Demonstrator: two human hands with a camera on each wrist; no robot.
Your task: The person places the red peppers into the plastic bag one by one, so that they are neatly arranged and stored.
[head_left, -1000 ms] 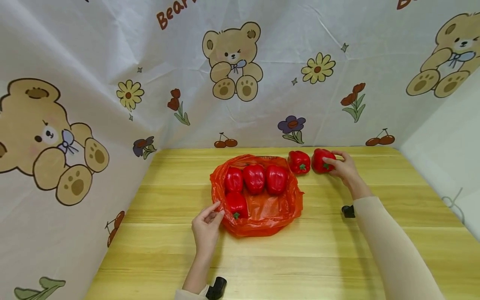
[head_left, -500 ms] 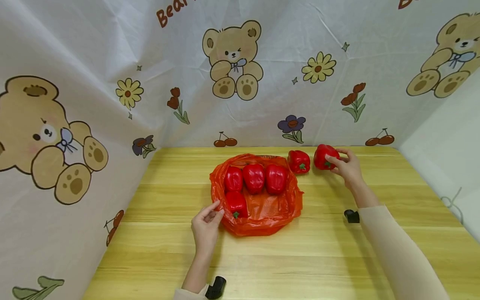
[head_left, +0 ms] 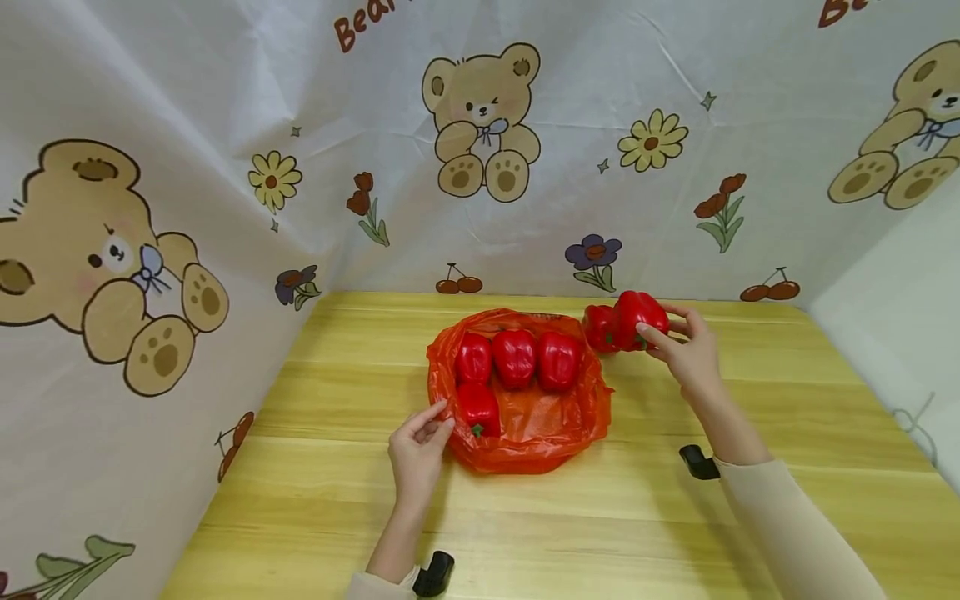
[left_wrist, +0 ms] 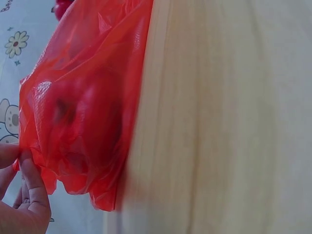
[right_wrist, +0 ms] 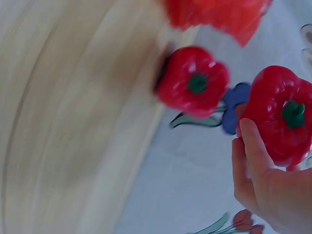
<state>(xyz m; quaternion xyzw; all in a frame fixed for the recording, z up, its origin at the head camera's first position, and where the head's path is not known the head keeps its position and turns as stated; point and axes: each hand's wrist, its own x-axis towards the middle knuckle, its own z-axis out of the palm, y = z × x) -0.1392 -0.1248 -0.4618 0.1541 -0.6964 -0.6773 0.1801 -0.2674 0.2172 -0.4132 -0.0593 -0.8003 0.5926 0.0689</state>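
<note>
A red plastic bag [head_left: 525, 457] lies spread wide at its mouth on the table, with several red bell peppers [head_left: 514, 358] inside it. My left hand [head_left: 417, 454] pinches the bag's near left rim between thumb and fingers; the left wrist view shows the thin film [left_wrist: 73, 146] caught there, a pepper showing dimly through it. In my right hand [head_left: 692, 354] is a red bell pepper [head_left: 637, 320] with a green stem, lifted off the table. Behind it in the head view, partly hidden, another red pepper [head_left: 598, 327] rests on the table beside the bag; the right wrist view shows that pepper [right_wrist: 192, 82] apart from the held one.
The wooden table [head_left: 315, 517] ends at a pale cloth [head_left: 375, 100] printed with bears and flowers, hung behind and to the left. A white surface [head_left: 892, 283] stands at the right. Each wrist wears a black camera mount [head_left: 433, 575].
My right hand has lifted the pepper from the table and carried it left, in front of the other loose pepper. The left hand stays on the bag rim. The head view has shifted slightly.
</note>
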